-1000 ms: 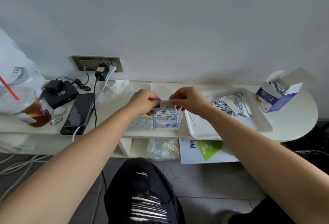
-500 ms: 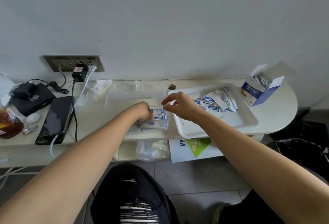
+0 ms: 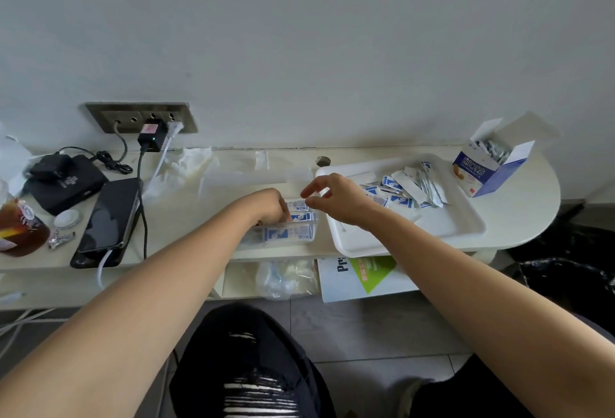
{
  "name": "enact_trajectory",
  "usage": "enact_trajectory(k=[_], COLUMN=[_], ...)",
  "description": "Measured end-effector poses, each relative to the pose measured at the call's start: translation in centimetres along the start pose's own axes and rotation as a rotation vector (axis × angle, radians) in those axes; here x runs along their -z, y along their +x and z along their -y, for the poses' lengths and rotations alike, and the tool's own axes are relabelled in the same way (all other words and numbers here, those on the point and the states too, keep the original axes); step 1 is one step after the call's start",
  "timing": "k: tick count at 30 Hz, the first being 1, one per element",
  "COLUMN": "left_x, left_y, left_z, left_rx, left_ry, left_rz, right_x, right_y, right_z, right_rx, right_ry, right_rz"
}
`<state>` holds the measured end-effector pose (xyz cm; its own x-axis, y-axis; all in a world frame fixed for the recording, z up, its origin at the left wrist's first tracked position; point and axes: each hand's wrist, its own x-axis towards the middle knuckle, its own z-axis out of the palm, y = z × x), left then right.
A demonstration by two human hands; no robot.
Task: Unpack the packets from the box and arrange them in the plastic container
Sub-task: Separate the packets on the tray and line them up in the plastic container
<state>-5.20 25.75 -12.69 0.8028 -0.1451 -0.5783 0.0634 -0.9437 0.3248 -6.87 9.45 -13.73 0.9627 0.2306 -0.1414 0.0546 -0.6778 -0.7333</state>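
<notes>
Long pale table (image 3: 519,224) runs along the wall. A white tray (image 3: 449,228) takes up its right part, front edge hanging a little over the table edge. A dark phone (image 3: 109,214) lies on the left part with a white cable plugged in, well apart from the tray.

The blue-and-white box (image 3: 482,168) stands at the table's far right, just behind the tray's far corner, with its flaps open and packets showing inside. The clear plastic container (image 3: 286,234) sits at the front edge of the table, just left of the tray.

The left hand (image 3: 266,206) reaches into the container from the left, knuckles up and fingers bent down onto the packets there (tips hidden, so cannot tell whether they pinch one or only press). The right hand (image 3: 336,199) hovers over the gap between container and tray, forefinger and thumb apart, other fingers loosely curled, holding nothing.

A loose pile of packets (image 3: 402,188) lies in the far part of the tray, beside the right hand. The stacked packets (image 3: 301,214) inside the container lie flat in blue-and-white rows, filling its right end.
</notes>
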Motion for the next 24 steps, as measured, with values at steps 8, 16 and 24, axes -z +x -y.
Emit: enact_trajectory(k=[8,16,24], left_x=[-0.2,-0.3,0.5], left_y=[0.7,0.9,-0.2], left_z=[0.0,0.5,0.7], left_rx=[-0.081,-0.062,0.077], left_ry=[0.044,-0.063,0.006], left_rz=[-0.020,-0.066,-0.151], right_x=[0.3,0.0,0.0], right_y=[0.2,0.3,0.2], right_z=[-0.1,-0.6,-0.5], right_rx=[0.009,0.018,-0.007], right_ry=[0.002,0.013,0.043], right_rz=[0.012,-0.002,0.028])
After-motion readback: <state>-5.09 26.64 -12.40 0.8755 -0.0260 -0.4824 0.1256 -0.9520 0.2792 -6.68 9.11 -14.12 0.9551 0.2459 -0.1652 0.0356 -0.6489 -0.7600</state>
